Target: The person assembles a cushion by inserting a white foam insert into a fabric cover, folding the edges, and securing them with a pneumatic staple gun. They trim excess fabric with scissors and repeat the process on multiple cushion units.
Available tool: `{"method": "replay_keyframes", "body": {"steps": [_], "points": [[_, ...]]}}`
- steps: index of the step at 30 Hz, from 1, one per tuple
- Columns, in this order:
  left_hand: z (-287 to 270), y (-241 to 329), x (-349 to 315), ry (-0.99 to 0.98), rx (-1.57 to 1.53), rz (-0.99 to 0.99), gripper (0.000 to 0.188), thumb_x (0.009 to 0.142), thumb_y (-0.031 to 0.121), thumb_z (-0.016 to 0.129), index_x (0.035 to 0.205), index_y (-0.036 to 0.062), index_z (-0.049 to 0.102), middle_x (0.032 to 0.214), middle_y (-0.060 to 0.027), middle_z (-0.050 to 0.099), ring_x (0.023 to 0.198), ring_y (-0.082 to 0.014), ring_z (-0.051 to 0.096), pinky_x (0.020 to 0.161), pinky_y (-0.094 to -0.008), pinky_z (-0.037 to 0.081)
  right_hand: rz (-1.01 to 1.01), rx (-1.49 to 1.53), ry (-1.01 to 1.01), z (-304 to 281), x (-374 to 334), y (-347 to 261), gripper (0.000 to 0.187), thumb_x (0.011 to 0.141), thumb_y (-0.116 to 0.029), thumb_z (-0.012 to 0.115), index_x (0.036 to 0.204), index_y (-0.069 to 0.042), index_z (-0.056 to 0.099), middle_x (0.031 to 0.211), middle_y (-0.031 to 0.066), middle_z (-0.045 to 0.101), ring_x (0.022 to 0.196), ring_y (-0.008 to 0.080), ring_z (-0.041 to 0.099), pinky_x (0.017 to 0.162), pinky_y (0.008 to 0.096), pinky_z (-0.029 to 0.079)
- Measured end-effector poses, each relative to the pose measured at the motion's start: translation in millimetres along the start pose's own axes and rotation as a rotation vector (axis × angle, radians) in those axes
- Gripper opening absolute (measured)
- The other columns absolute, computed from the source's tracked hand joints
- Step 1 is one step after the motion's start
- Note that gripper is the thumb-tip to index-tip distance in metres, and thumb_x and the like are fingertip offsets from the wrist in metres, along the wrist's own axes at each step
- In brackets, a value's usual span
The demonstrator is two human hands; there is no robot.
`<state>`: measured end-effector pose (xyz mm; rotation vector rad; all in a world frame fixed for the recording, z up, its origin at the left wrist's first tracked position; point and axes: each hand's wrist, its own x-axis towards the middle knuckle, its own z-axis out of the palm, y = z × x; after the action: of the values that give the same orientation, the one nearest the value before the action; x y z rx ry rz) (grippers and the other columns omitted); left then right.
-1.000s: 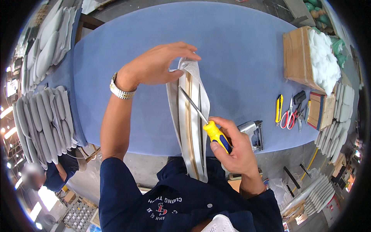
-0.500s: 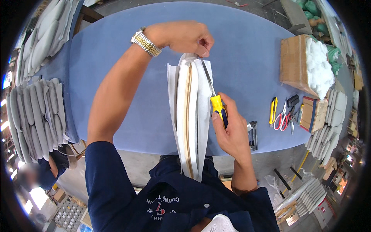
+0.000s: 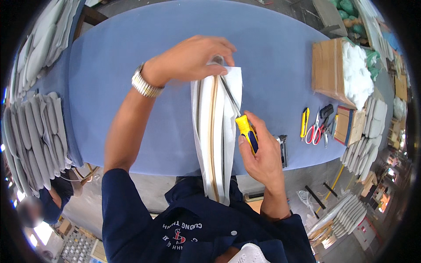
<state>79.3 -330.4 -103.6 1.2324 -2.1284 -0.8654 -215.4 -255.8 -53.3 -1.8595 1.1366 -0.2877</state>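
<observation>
Your right hand held the yellow-and-blue-handled tool, fingers wrapped round the grip, thumb along its side. Its metal shaft slanted away from you and to your left, the tip end just beside your left thumb.

Your left hand reached across the far end of the long white piece, thumb low and fingers arched above it, a loop of light fabric showing between. From this angle I could not fairly tell whether those fingers pinched the fabric or only rested against it.

The long white piece lay lengthwise in front of you, its far part over the blue surface, its near end past the edge and against your dark shirt. A brown strip ran down its middle. You wore a metal-banded watch on the left wrist.

Right of your right hand sat a stapler-like tool, partly hidden by it. Farther right: a yellow cutter, then red-handled scissors close by. Beyond these stood a cardboard box with white stuffing. Grey pads were stacked off to your left.
</observation>
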Motion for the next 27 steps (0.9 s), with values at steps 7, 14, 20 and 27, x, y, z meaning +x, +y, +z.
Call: {"method": "replay_keyframes", "body": {"steps": [7, 14, 20, 27], "points": [[-16, -12, 36, -0.349, -0.150, -0.125, 0.021, 0.091, 0.020, 0.074, 0.097, -0.0007, 0.074, 0.111, -0.0139, 0.076, 0.101, -0.0274, 0.071, 0.093, -0.0419, 0.054, -0.004, -0.075, 0.004, 0, 5, -7, 0.051, 0.096, -0.009, 0.066, 0.143, 0.004, 0.051, 0.128, 0.0302, 0.065, 0.112, 0.0462, 0.068, 0.094, 0.0466, 0.055], [-13, -13, 38, -0.303, -0.316, -0.170, 0.019, 0.091, 0.016, 0.074, 0.096, -0.0025, 0.075, 0.101, -0.0120, 0.077, 0.096, -0.0199, 0.070, 0.093, -0.0396, 0.054, 0.028, -0.104, 0.021, 4, 9, -10, 0.050, 0.097, -0.007, 0.063, 0.144, 0.005, 0.049, 0.129, 0.0308, 0.064, 0.113, 0.0471, 0.067, 0.094, 0.0473, 0.055], [-11, -12, 37, -0.250, -0.264, -0.144, 0.017, 0.090, 0.012, 0.070, 0.094, -0.0028, 0.076, 0.095, -0.0120, 0.076, 0.089, -0.0192, 0.070, 0.085, -0.0349, 0.055, -0.042, -0.180, 0.105, 12, 10, -7, 0.048, 0.099, -0.010, 0.063, 0.144, 0.003, 0.052, 0.129, 0.0291, 0.066, 0.114, 0.0434, 0.068, 0.095, 0.0445, 0.054], [-13, -8, 40, -0.250, -0.199, -0.146, 0.019, 0.088, 0.015, 0.071, 0.093, -0.0022, 0.077, 0.091, -0.0099, 0.076, 0.078, -0.0181, 0.066, 0.074, -0.0333, 0.053, 0.008, -0.215, 0.095, 9, 12, -14, 0.047, 0.098, -0.007, 0.064, 0.143, 0.003, 0.053, 0.131, 0.0281, 0.065, 0.116, 0.0441, 0.067, 0.096, 0.0455, 0.054]]}}
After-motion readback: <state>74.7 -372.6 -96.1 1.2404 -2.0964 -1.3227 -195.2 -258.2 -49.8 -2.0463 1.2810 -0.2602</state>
